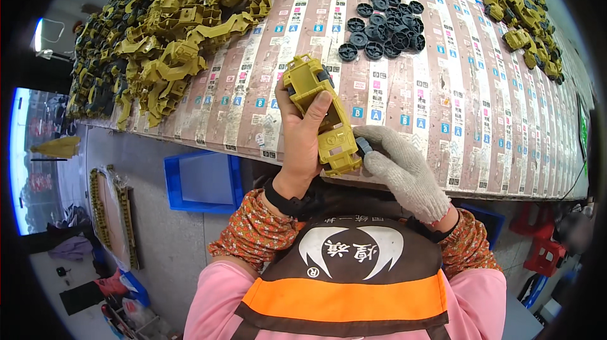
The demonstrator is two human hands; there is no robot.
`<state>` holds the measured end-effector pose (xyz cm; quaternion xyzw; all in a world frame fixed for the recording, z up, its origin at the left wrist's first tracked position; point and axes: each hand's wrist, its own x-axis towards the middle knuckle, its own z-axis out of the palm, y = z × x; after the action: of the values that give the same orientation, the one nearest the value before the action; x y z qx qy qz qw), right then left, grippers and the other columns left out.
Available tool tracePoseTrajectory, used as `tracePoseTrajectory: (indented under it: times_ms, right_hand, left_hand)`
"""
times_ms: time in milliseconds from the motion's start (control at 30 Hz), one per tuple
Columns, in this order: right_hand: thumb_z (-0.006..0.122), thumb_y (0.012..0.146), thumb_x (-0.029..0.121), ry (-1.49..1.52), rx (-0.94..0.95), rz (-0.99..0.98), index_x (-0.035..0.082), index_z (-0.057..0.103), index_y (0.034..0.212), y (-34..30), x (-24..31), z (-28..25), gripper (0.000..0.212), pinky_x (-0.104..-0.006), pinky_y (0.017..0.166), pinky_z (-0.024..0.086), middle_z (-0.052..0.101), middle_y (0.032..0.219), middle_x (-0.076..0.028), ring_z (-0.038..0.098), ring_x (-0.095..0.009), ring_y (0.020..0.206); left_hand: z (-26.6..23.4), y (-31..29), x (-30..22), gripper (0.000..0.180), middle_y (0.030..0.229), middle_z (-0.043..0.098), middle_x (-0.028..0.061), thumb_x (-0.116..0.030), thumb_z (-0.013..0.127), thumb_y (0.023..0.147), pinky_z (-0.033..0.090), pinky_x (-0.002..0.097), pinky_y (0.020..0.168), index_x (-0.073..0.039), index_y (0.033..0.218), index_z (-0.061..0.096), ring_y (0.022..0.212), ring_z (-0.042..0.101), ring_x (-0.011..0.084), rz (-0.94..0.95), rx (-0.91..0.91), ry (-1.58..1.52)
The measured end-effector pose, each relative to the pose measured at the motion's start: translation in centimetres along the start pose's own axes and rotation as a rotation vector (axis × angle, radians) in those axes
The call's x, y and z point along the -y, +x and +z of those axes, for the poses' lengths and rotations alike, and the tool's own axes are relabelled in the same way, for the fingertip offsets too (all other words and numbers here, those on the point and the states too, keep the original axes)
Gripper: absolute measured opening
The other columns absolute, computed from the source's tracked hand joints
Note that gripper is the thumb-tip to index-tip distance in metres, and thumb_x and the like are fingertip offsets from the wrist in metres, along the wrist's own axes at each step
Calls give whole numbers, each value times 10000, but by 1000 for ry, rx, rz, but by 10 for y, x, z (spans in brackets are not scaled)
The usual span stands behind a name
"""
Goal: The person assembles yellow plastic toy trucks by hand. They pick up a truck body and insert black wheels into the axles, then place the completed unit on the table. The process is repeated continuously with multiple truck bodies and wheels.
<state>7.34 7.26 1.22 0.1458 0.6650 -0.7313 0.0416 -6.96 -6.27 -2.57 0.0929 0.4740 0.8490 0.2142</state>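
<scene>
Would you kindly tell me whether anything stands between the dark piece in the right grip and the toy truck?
Nothing visible does: the gloved right grip holds the dark piece beside the toy truck in the left grip.

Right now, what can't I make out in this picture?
All in the head view:
Yellow toy truck: far side, turned away from the camera.
Left hand: some fingertips, behind the truck.
Blue-grey piece: full shape, partly covered by gloved right hand.
Yellow toy-part heap: far end, cut off by the top edge.
</scene>
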Motion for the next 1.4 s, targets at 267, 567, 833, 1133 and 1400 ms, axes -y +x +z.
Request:
tracePoseTrajectory:
  times_ms: [267,567,833,1133,1400]
  right_hand:
    - [564,1060,159,165,-46,39,-16,552,1467,2,-8,0,443,-326,1022,505,650,1303,-93,621,-161,1152]
    - [593,978,74,-252,-177,-222,-66,566,1420,-4,-23,9,465,-394,936,535,673,1161,-234,687,-309,1022]
    - [658,761,60,-530,-218,-306,-72,495,1429,-13,4,19,700,-499,815,571,663,1060,-299,693,-476,913]
    - [798,830,317,-537,-207,-130,4,478,1476,6,27,-2,786,-475,938,570,668,1225,-267,705,-444,1098]
    - [715,924,261,-143,-321,70,43,658,1158,60,59,-154,325,-270,558,576,684,900,-37,674,-120,715]
  left_hand:
    - [-5,1,-2,572,1222,599,39,-146,718,1037,629,335,842,-175,1482,360,1035,659,139,-23,26,-33]
    - [2,-8,-1,746,1356,550,53,-84,747,1005,557,323,988,-149,1582,279,1169,604,155,144,25,82]
    - [16,-26,12,1049,1554,373,167,-115,872,874,410,465,1181,-64,1637,154,1384,470,290,603,-74,422]
    - [38,-7,2,890,1574,399,107,-98,707,1019,411,412,1183,-157,1675,108,1402,477,241,299,95,212]
    - [-5,31,-15,613,1450,540,96,-110,633,1043,449,352,1097,-117,1601,380,1293,549,192,77,268,502]
